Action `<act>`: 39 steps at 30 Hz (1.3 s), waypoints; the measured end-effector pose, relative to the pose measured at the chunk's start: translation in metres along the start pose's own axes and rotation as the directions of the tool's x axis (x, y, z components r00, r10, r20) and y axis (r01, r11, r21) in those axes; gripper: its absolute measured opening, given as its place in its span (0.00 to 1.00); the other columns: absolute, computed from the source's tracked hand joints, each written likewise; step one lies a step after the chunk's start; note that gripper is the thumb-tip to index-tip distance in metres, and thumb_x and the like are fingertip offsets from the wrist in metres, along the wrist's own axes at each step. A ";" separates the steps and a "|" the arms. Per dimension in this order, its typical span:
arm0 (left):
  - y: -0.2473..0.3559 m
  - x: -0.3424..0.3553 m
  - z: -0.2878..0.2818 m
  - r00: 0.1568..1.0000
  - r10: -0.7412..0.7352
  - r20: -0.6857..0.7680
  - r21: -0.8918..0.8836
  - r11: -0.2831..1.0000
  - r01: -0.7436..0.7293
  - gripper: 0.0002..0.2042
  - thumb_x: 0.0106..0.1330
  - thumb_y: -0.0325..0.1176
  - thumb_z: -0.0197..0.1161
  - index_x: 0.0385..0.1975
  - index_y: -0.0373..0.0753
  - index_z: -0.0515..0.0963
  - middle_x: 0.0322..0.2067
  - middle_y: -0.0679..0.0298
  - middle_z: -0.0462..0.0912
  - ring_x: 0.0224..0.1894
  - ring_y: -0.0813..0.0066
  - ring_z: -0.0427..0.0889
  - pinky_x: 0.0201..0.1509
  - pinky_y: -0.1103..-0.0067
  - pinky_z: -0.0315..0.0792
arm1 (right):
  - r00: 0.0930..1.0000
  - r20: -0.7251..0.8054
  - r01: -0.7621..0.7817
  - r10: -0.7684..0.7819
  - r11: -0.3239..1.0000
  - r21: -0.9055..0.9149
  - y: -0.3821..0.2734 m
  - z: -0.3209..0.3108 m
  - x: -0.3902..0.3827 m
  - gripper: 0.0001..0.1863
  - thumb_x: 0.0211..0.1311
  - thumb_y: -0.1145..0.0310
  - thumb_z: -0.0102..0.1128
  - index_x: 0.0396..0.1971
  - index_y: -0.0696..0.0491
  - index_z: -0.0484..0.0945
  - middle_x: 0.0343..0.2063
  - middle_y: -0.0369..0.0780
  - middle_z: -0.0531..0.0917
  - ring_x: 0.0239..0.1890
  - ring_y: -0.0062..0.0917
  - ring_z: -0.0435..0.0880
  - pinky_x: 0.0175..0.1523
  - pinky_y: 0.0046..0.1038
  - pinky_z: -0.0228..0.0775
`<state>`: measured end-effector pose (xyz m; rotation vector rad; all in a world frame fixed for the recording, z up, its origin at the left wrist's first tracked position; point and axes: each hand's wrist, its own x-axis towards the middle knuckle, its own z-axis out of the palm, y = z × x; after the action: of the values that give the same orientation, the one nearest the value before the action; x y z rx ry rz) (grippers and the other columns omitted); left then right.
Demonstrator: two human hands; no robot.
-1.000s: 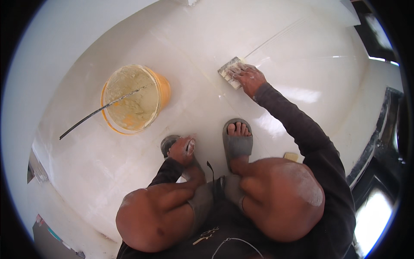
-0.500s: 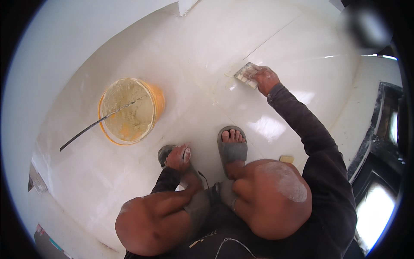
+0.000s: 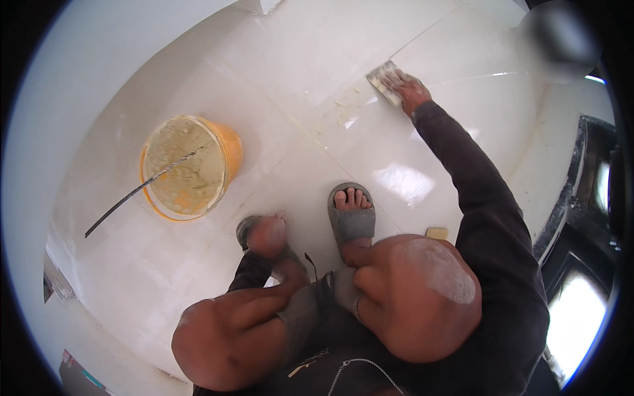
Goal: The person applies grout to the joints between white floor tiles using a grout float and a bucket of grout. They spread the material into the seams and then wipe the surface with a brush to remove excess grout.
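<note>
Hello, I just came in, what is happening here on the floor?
A person squats on a white tiled floor in grey sandals. The right hand reaches far forward and presses a small flat trowel onto a tile joint, where bits of paste lie. The left hand rests low by the left foot; whether it holds anything cannot be seen. To the left stands an orange bucket of yellowish paste with a thin stick in it. A small yellow block lies near the right knee.
</note>
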<state>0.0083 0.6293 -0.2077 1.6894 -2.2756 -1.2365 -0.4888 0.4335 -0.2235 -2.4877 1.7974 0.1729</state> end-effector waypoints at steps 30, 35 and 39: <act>0.005 0.007 0.004 0.990 0.080 -0.120 -0.017 0.996 -0.083 0.13 0.65 0.36 0.48 0.41 0.38 0.76 0.33 0.51 0.79 0.38 0.50 0.77 0.45 0.65 0.71 | 0.790 0.154 -0.598 0.593 0.801 -0.019 -0.118 -0.009 0.037 0.21 0.56 0.59 0.47 0.51 0.40 0.73 0.36 0.46 0.79 0.38 0.42 0.79 0.45 0.42 0.71; 0.009 0.007 0.000 0.988 0.057 -0.140 -0.101 0.992 -0.072 0.11 0.59 0.33 0.56 0.40 0.36 0.76 0.34 0.50 0.78 0.36 0.49 0.78 0.41 0.64 0.73 | 0.968 -0.019 -0.252 0.252 0.967 -0.036 -0.229 -0.019 -0.001 0.24 0.46 0.66 0.50 0.48 0.53 0.75 0.17 0.40 0.75 0.17 0.31 0.73 0.23 0.37 0.61; 0.014 0.007 -0.004 0.990 0.069 -0.124 -0.131 0.988 -0.086 0.12 0.63 0.34 0.52 0.40 0.36 0.75 0.34 0.50 0.78 0.38 0.50 0.77 0.44 0.64 0.71 | 0.936 0.325 -0.221 0.135 0.945 0.243 -0.269 -0.056 -0.026 0.23 0.52 0.67 0.46 0.51 0.50 0.73 0.33 0.45 0.82 0.35 0.37 0.80 0.41 0.36 0.70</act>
<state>-0.0037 0.6222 -0.1997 1.5679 -2.1157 -1.2102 -0.2389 0.5356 -0.1678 -1.9831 1.7762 0.2779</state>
